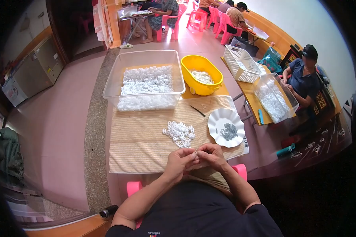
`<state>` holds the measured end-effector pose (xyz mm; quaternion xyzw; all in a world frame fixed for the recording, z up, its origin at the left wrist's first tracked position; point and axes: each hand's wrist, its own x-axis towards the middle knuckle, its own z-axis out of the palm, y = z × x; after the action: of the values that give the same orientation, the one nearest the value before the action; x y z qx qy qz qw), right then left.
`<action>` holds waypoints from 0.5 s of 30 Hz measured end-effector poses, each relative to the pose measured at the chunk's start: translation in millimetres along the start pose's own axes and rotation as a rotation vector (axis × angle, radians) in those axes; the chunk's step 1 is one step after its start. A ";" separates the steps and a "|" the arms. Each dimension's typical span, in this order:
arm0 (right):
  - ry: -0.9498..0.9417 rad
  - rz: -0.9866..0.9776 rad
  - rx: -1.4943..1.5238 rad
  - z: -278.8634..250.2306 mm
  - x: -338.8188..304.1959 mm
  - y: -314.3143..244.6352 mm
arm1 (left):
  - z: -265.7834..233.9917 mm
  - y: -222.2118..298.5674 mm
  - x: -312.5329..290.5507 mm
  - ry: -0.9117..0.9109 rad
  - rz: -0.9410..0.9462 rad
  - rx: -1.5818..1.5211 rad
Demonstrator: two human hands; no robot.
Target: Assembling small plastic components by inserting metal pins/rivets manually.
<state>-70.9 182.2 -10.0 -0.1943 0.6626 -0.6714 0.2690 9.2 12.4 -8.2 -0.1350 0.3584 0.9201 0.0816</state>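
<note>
**Left hand (180, 161) and right hand (212, 155) pinch one small pale piece (195, 151)**

Nearest, just beyond the wearer's dark shirt (194, 209), the fingers of both hands are narrowed, thumbs against forefingers. The piece sits between their tips, above the near part of a tan striped cloth (136, 146); its exact form is too small to make out. A light, steady pinch on each side would likely serve best, and working close over the cloth should catch a dropped bit.

Just beyond lies a loose heap of white pieces (179, 133). To its right, a white scalloped plate (213, 120) holds grey bits (228, 131); keeping the two apart should prevent mixing. Farther, a thin black tool (197, 110) lies near the plate. Beyond stand a clear tub (146, 58) of white pieces, left, and a yellow tub (201, 90), right. Far right sits a co-worker (307, 81).
</note>
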 end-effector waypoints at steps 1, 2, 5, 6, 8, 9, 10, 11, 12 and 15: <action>-0.004 0.000 0.017 1.2 -0.5 -2.2 | 0.1 0.1 -0.1 -0.001 -0.008 -0.007; -0.008 0.000 0.035 1.8 -0.8 -3.5 | 0.2 0.0 -0.2 -0.001 -0.007 -0.007; -0.018 0.010 0.058 0.4 -0.3 -1.9 | 0.7 -0.2 0.0 0.008 -0.001 0.005; -0.019 0.008 0.059 -0.1 -0.4 -0.9 | 0.5 -0.7 0.0 0.006 -0.002 0.002; 0.006 0.010 0.048 -0.5 0.2 1.7 | -1.2 -1.0 0.6 -0.002 -0.002 -0.003; 0.006 0.009 0.046 -1.2 0.7 3.4 | -1.9 -1.2 0.9 -0.005 -0.005 -0.008; 0.012 0.007 0.023 -2.5 0.8 5.7 | -2.0 -1.4 1.0 -0.006 -0.009 -0.012; 0.019 0.005 0.000 -3.5 1.1 7.1 | -1.7 -1.0 1.1 -0.005 -0.009 -0.011; 0.018 0.005 0.001 -4.3 1.3 7.8 | -1.4 -0.4 1.2 -0.004 -0.013 -0.012; 0.012 0.010 0.007 -4.3 1.5 7.8 | -2.0 -0.4 1.2 0.002 -0.019 -0.017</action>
<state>-73.9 184.8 -18.1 -0.1860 0.6627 -0.6736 0.2694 8.5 11.4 -10.3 -0.1399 0.3495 0.9221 0.0888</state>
